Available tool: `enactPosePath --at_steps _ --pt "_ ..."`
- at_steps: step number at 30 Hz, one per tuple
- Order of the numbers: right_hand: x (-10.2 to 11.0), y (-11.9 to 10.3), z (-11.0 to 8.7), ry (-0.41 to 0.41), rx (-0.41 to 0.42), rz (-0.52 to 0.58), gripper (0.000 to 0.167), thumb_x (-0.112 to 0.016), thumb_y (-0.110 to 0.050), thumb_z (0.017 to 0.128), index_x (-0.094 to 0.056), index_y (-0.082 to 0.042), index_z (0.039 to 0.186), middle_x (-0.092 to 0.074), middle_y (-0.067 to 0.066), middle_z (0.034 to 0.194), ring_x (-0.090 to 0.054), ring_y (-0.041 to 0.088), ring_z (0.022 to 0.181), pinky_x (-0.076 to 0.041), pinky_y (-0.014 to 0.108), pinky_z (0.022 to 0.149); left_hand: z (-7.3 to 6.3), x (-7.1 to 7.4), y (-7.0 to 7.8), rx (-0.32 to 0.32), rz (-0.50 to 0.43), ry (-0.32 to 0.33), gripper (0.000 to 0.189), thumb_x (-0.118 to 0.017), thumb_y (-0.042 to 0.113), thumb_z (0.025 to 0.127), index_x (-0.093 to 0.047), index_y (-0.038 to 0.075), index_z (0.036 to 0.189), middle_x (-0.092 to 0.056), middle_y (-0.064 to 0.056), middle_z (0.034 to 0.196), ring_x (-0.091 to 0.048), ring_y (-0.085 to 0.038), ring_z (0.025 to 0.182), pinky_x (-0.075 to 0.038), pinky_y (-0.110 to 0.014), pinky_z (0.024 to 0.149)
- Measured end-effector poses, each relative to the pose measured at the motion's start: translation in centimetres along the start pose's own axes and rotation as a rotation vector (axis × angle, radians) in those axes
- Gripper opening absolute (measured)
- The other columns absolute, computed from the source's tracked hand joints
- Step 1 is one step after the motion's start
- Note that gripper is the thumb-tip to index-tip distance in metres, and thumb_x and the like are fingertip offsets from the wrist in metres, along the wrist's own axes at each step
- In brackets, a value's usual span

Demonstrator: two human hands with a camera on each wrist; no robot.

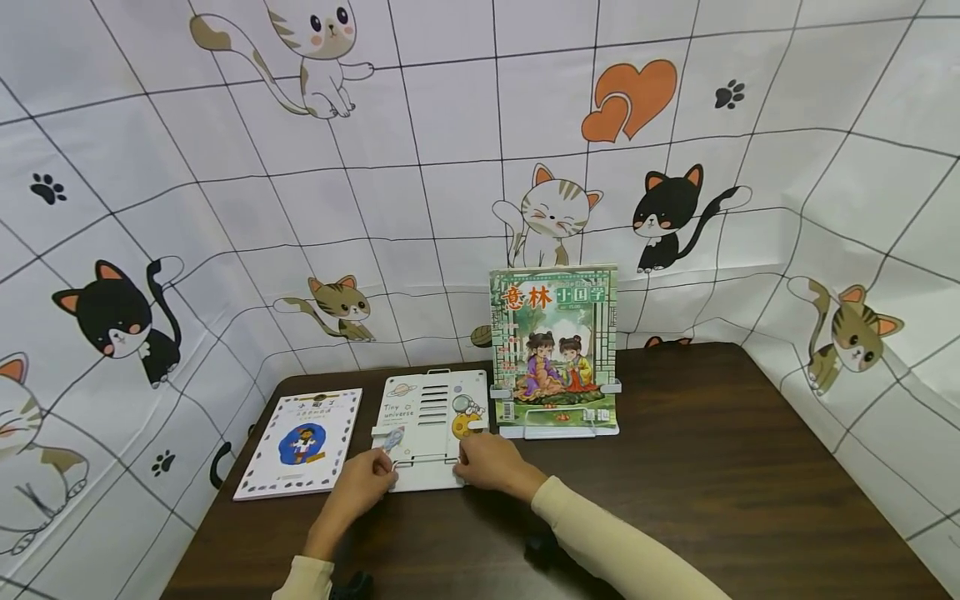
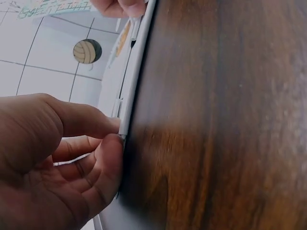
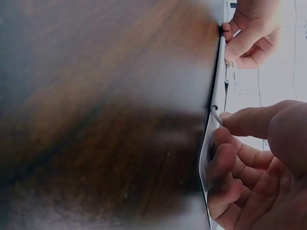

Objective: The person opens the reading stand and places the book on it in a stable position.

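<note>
One surface (image 1: 712, 500) carries two stands, the left stand (image 1: 427, 477) and the right stand (image 1: 512, 432), plus one magazine (image 1: 558, 308) and one book (image 1: 302, 446). There are two grips, left grip (image 1: 366, 482) and right grip (image 1: 491, 461), and two sleeves (image 1: 618, 533). Drawings behind number seven cats (image 1: 558, 212) with faces at least partly showing, three paw prints (image 1: 48, 190), two hearts (image 1: 648, 90) and one ball (image 1: 482, 336).

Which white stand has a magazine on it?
The right-hand stand in the head view: it holds the green magazine. The "Tiny universe" stand to its left holds none.
</note>
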State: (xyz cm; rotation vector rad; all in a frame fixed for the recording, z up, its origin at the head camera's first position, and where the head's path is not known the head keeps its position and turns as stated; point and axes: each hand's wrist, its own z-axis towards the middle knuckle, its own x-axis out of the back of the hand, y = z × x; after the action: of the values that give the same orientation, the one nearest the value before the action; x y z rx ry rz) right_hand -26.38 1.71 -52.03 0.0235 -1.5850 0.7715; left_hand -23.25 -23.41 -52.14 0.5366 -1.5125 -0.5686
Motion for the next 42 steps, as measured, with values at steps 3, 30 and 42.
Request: enactPosePath --at_steps 3,30,42 --pt "0.1 -0.1 -0.1 -0.003 -0.004 0.011 0.022 -0.079 -0.022 0.093 -0.065 -0.017 0.076 -0.058 -0.009 0.068 -0.048 0.006 0.058 -0.040 0.026 0.052 0.2 -0.1 -0.5 -0.004 -0.045 -0.015 0.011 -0.075 0.005 0.090 -0.064 0.005 0.088 -0.061 -0.002 0.074 -0.057 -0.014 0.061 -0.047 -0.028 0.057" --pt "0.3 1.3 -0.9 -0.010 0.153 0.233 0.024 -0.086 -0.013 0.088 -0.063 -0.017 0.086 -0.066 -0.008 0.079 -0.054 -0.001 0.071 -0.046 0.021 0.068 0.3 1.5 -1.9 -0.019 -0.349 -0.178 0.020 -0.080 -0.002 0.084 -0.063 -0.001 0.093 -0.066 -0.007 0.074 -0.061 -0.017 0.066 -0.053 -0.030 0.062" --pt "3.9 3.4 -1.5 0.126 -0.025 0.403 0.006 -0.072 -0.009 0.099 -0.069 -0.006 0.096 -0.071 0.004 0.086 -0.059 0.008 0.067 -0.048 0.024 0.058 1.4 4.7 -1.4 0.075 -0.333 -0.122 0.021 -0.061 0.008 0.105 -0.067 -0.009 0.116 -0.070 -0.016 0.100 -0.068 -0.019 0.081 -0.062 -0.033 0.073"
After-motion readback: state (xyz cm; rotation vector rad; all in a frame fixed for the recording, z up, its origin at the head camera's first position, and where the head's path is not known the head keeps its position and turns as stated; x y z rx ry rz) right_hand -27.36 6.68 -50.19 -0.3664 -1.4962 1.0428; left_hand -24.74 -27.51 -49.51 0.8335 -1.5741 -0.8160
